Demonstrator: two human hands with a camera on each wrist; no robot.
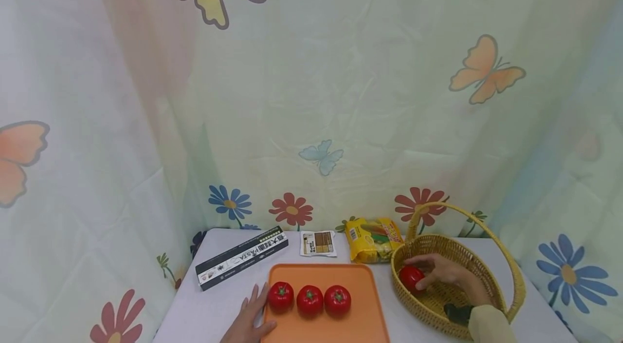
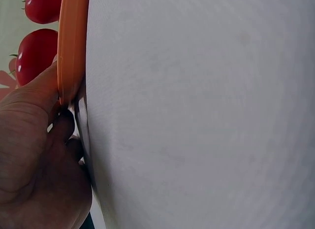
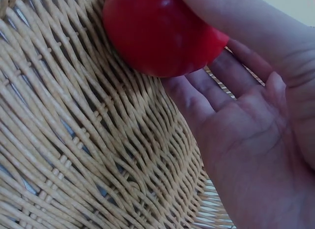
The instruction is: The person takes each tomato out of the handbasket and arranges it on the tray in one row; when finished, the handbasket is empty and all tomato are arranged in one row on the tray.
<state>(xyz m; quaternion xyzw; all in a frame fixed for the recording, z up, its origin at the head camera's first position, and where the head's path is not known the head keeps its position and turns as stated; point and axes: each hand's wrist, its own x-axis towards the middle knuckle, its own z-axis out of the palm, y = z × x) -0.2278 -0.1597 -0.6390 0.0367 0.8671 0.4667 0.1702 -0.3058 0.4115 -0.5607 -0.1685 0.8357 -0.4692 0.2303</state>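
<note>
Inside the wicker basket, my right hand holds a red tomato between thumb and fingers. The right wrist view has this tomato close against the woven wall. My left hand is at the left edge of an orange tray. In the left wrist view its thumb lies over the tray's rim, with curled fingers below it. Three red tomatoes with green stems sit in a row across the tray.
Behind the tray lie a long black pasta box, a small white and brown packet and a yellow bag. The basket's tall handle arches over it. A printed curtain hangs behind the white table.
</note>
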